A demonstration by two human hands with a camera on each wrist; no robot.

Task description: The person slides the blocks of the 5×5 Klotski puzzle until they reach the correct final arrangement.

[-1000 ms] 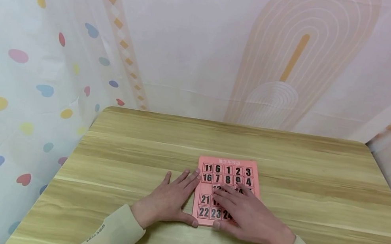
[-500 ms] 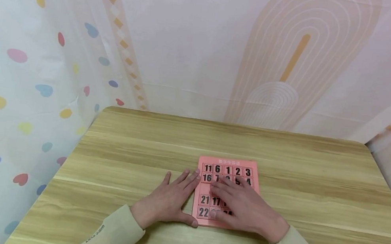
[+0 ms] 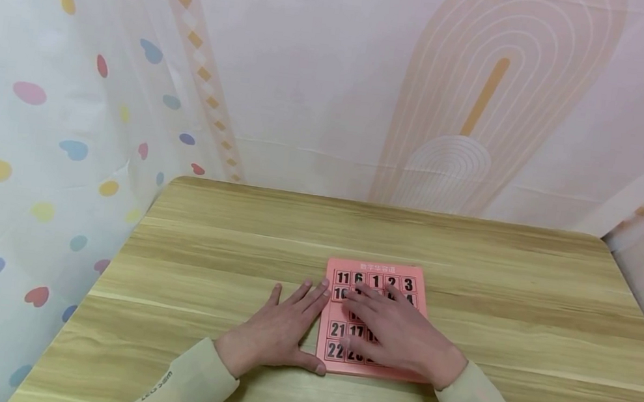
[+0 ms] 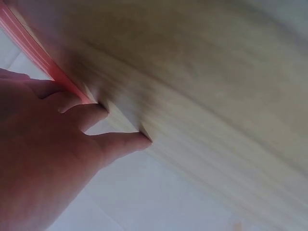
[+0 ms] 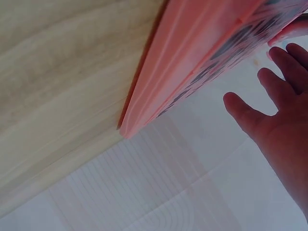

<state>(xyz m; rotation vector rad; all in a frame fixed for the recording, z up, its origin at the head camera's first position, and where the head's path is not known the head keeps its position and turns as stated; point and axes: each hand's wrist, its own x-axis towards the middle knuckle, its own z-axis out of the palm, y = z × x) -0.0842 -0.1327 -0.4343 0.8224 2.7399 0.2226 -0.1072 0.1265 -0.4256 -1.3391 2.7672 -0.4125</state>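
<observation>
A pink sliding number puzzle (image 3: 378,268) lies on the table, with black-numbered tiles such as 11, 21 and 22 showing in the head view. Against its left edge rests my left hand (image 3: 275,334), fingers spread, thumb by the lower left corner. In the left wrist view, fingertips of the left hand (image 4: 53,154) sit at the pink edge and on the wood. My right hand (image 3: 404,337) is over the tiles with fingers extended to the left, hiding much of the middle and right columns. The right wrist view shows the right hand (image 5: 288,115) with loosely straight fingers over the puzzle face.
The wood-grain table (image 3: 236,231) extends all around the puzzle, its far edge meeting a patterned cloth backdrop (image 3: 311,82). A cloth with coloured dots (image 3: 22,196) hangs along the left side.
My right hand has shifted left and slightly away from me across the tiles, uncovering the puzzle's lower right edge. The left hand keeps its place at the left edge.
</observation>
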